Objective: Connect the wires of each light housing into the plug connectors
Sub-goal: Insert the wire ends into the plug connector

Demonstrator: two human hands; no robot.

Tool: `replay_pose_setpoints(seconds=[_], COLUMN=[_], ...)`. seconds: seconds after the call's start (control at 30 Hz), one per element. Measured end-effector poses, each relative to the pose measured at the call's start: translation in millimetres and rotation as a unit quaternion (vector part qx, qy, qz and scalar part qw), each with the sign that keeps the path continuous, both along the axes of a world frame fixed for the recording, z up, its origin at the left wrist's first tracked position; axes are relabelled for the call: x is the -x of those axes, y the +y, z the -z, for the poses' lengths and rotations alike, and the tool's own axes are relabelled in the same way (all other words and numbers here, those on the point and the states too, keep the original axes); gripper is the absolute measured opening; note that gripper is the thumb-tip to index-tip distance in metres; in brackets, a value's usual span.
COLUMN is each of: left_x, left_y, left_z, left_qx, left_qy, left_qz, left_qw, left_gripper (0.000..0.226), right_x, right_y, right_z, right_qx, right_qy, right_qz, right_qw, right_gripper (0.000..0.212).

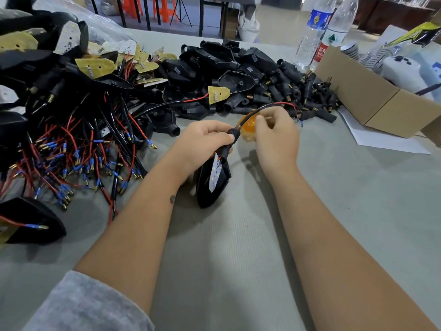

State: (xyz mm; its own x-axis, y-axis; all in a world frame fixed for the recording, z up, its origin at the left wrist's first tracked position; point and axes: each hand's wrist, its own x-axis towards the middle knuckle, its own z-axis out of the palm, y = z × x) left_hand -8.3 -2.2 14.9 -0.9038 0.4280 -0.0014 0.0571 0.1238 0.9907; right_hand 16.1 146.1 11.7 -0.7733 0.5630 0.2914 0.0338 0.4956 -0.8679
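We see both forearms reaching forward over the grey table (238, 247). Our left hand (200, 142) grips a black plug connector (228, 142), light housing (212, 180) hanging beneath, pointing toward us. Our right hand (276, 137) pinches the black-and-red wires (269, 106) arching up from the connector's far end.

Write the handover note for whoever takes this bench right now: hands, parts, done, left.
Left hand grips the black plug connector on the black plastic light housing with its white LED board, held over the grey table.
Right hand pinches the black-sleeved wire running from that connector, above an orange lens.
Done: this wire already passes through the connector; wired housings with blue-tipped leads are piled left.
Left: finish this one, then the loose black connectors and empty housings behind.
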Motion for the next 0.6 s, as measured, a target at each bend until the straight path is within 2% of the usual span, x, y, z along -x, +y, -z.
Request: replay_pose_setpoints(seconds=[0.1,0.13,0.2,0.3,0.4,0.5,0.6], left_x=[1.3,2.4,4.5,3.2,1.4,3.5,6.8], left_y=[0.2,0.1,0.8,0.5,-4.9,-10.4,-12.3], left_z=[1.5,1.8,2.0,-0.9,-4.6,-6.6,-6.2], left_qx=[-0.019,-0.028,-0.065,-0.164,-0.268,-0.275,-0.303], left_qy=[0.012,0.017,0.011,-0.07,-0.159,-0.19,-0.208], left_qz=[-0.003,-0.007,-0.008,-0.023,0.009,0.025,-0.022], left_qw=[1.0,0.999,0.998,0.984,0.95,0.942,0.93], left_gripper=[0.02,0.021,0.022,0.024,0.033,0.051,0.053], right_x=[-4.8,-4.8,-3.4,-1.5,-0.5,1.3,1.8], right_y=[-7.6,-8.9,-10.1,-9.3,-6.5,-4.5,-3.4], right_z=[-0.6,-0.9,-0.2,6.0,6.5,8.0,8.4], right_qx=[-0.25,-0.294,-0.349,-0.38,-0.37,-0.388,-0.394], right_qy=[0.074,0.091,0.068,0.004,0.013,0.01,0.009], right_qz=[-0.023,-0.049,-0.107,-0.121,-0.057,0.013,0.071], right_qw=[0.965,0.95,0.928,0.917,0.927,0.921,0.916], right_gripper=[0.055,0.063,0.062,0.048,0.04,0.034,0.026])
